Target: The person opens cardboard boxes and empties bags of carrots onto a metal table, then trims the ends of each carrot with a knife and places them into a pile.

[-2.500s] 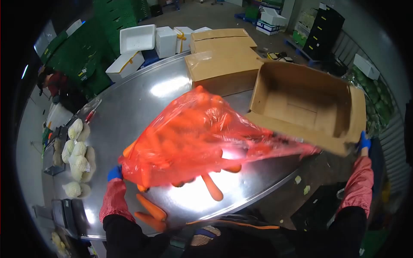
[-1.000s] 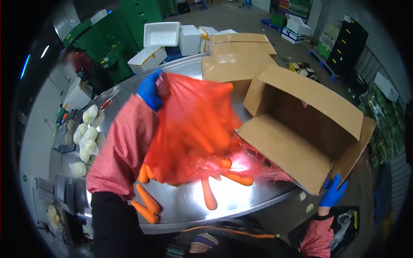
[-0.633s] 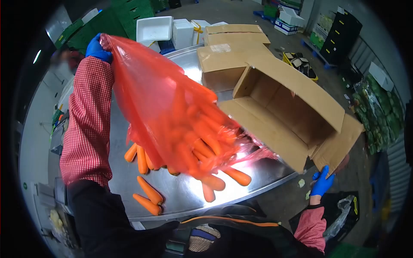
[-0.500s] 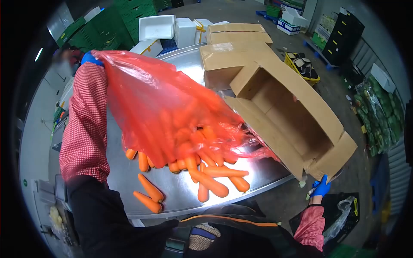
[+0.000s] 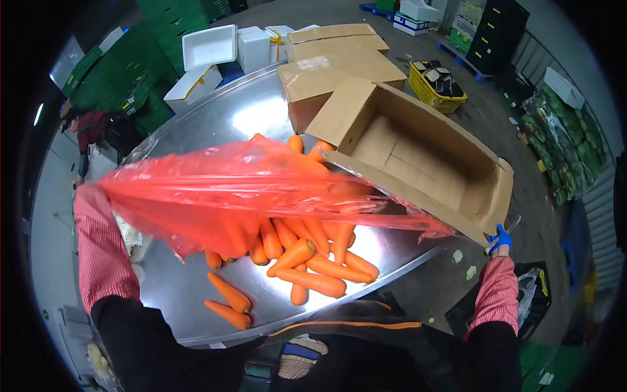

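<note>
A red plastic bag [image 5: 196, 189] is stretched sideways over a heap of carrots [image 5: 313, 282] on a metal table [image 5: 170, 307]. Its left end runs taut to the cuff of my left checked sleeve [image 5: 101, 242]; the bag and cuff hide that hand's fingers. My right hand [image 5: 501, 239], in a blue glove, grips the near right corner of a cardboard box [image 5: 431, 157]. That box is tilted, its opening facing up and towards me, with no carrots visible inside. The bag's right end trails along the box's lower edge. Two carrots [image 5: 228, 304] lie apart at the front left.
Closed cardboard boxes [image 5: 346, 65] stand at the table's far end, near white foam boxes [image 5: 209, 49]. Green crates [image 5: 124, 78] are stacked at the back left, where another person [image 5: 91, 127] is. On the floor at right are a yellow basket [image 5: 437, 95] and bagged green vegetables [image 5: 565, 147].
My left hand has moved left and down, pulling the bag lower and tauter. More carrots are uncovered, some at the far side. The box has tipped further, with my right hand still at its corner.
</note>
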{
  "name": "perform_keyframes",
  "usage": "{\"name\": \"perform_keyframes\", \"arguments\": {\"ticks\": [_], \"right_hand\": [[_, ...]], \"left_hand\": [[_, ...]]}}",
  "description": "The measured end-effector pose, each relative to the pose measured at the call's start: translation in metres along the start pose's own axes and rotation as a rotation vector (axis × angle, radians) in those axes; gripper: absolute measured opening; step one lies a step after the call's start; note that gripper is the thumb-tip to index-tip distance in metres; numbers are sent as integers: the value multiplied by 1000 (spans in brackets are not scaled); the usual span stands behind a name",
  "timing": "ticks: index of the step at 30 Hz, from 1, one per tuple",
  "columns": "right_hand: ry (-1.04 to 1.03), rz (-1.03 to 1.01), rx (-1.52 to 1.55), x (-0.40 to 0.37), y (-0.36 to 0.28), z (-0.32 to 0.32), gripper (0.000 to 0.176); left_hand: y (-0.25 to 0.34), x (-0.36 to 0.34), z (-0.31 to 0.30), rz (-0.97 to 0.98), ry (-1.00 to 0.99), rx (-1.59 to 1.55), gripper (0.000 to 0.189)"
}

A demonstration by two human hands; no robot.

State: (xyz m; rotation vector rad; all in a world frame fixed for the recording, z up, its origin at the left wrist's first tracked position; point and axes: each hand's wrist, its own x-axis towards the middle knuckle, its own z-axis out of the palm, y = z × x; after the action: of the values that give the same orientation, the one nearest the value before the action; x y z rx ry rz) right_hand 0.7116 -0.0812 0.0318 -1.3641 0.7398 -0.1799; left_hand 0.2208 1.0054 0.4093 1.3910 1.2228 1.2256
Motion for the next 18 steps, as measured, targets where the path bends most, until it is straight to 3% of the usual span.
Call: {"name": "perform_keyframes", "arguments": {"ticks": [4, 9, 13, 18], "right_hand": [[-103, 30, -78, -6, -30, 7, 14], [-6, -318, -51, -95, -58, 58, 23], [-117, -493, -175, -116, -86, 56, 26], [-128, -507, -84, -125, -79, 60, 25]], "left_hand": [[3, 8, -14, 20, 8, 50, 21], [20, 28, -16, 91, -22, 34, 21], [63, 28, 1, 184, -69, -14, 22], [140, 10, 33, 316, -145, -111, 23]]}}
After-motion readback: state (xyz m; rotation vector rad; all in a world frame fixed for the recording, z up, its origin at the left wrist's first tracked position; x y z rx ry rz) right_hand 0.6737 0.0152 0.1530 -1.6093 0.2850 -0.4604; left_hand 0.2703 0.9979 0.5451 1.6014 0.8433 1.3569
